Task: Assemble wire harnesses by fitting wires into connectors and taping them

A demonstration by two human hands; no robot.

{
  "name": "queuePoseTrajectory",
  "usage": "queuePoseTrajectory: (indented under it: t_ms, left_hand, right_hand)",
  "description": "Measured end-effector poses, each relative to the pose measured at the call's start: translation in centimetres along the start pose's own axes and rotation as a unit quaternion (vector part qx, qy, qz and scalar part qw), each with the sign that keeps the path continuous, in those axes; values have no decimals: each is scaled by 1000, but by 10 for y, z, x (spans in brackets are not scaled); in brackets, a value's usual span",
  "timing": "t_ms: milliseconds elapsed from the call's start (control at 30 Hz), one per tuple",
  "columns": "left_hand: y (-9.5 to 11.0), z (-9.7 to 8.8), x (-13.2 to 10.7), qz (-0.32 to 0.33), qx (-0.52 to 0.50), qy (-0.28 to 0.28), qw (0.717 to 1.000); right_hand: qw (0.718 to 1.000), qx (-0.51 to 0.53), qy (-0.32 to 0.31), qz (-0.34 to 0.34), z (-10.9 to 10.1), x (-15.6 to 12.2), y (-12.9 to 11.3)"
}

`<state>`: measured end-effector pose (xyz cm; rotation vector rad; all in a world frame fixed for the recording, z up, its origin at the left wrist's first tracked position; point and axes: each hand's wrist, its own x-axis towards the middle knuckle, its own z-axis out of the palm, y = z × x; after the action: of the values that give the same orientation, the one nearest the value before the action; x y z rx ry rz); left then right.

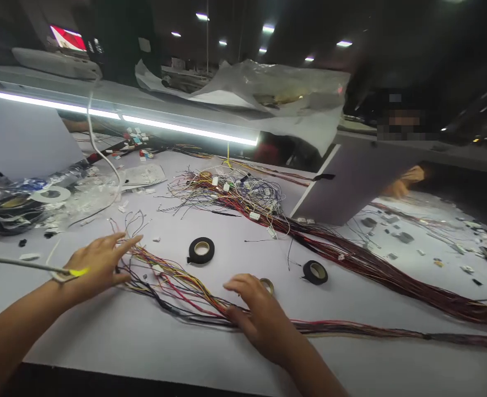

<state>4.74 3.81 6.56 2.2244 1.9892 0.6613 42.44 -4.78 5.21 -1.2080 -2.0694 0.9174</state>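
A wiring harness (194,296) of red, yellow, black and brown wires lies on the white table in front of me. My left hand (98,262), fingers spread, is at its loose wire ends on the left. A wrist strap with a grey cord (24,263) is on that wrist. Over the bundle further right is my right hand (258,314), its thumb and fingers apart and the thumb close to the wires; whether it touches them I cannot tell. Beyond the harness sits a roll of black tape (201,251). Another tape roll (267,285) is partly hidden behind my right hand.
A thicker bundle of dark red wires (375,270) runs across the table behind, with tangled ends and white connectors. Another black tape roll (315,272) lies near it. Plastic bags (41,193) are at left. An upright grey panel (334,182) stands before a co-worker's hand (406,181).
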Motion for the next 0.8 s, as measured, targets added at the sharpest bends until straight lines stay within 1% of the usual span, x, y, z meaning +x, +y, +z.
queuePoseTrajectory:
  t_ms: [33,67,133,167,233,267,300,333,367,400,433,467,500,567,667,733,800]
  left_hand:
    - [9,8,-9,66,8,-54,996]
    - [23,17,-20,140,-11,-77,987]
    - [60,39,-43,257,-49,-93,961]
    - [81,51,-53,310,-59,-100,944]
    - [124,78,-67,394,-69,-126,908]
    - [142,91,-70,429,-73,-155,887]
    - [157,103,-69,446,-70,-179,874]
    - [167,114,-66,449,-65,-200,869]
    - [170,122,-62,447,-60,-216,866]
    - [168,127,-56,439,-53,-228,868]
    - [161,128,-50,430,-47,-232,871]
    - [148,126,-45,421,-41,-228,877]
    - [132,121,-41,410,-31,-219,885]
    - [95,105,-37,384,-1,-186,905]
    - [46,80,-39,344,52,-153,925]
    - [22,69,-42,328,72,-150,930]
    - [5,62,-47,295,77,-140,942]
  right_hand:
    - [998,-45,-34,0,-21,-14,4]
    - [995,-81,-50,26,-41,-30,12]
    - [984,-144,-44,95,-74,-67,36]
    - [976,-172,-33,130,-86,-86,50]
    - [961,-211,-3,176,-101,-117,75]
    - [955,-228,16,192,-104,-128,84]
    - [949,-240,36,202,-105,-135,91]
    - [945,-247,56,207,-104,-139,94]
    - [944,-248,69,208,-101,-140,95]
    - [946,-241,75,204,-96,-138,93]
    - [951,-228,72,197,-90,-134,89]
    - [958,-211,63,186,-83,-130,83]
    - [964,-195,49,173,-75,-124,76]
    - [975,-171,20,138,-60,-109,61]
    - [988,-144,2,54,-38,-79,39]
    - [992,-128,-5,-12,-21,-54,26]
    - [990,-126,-21,-62,-3,-29,15]
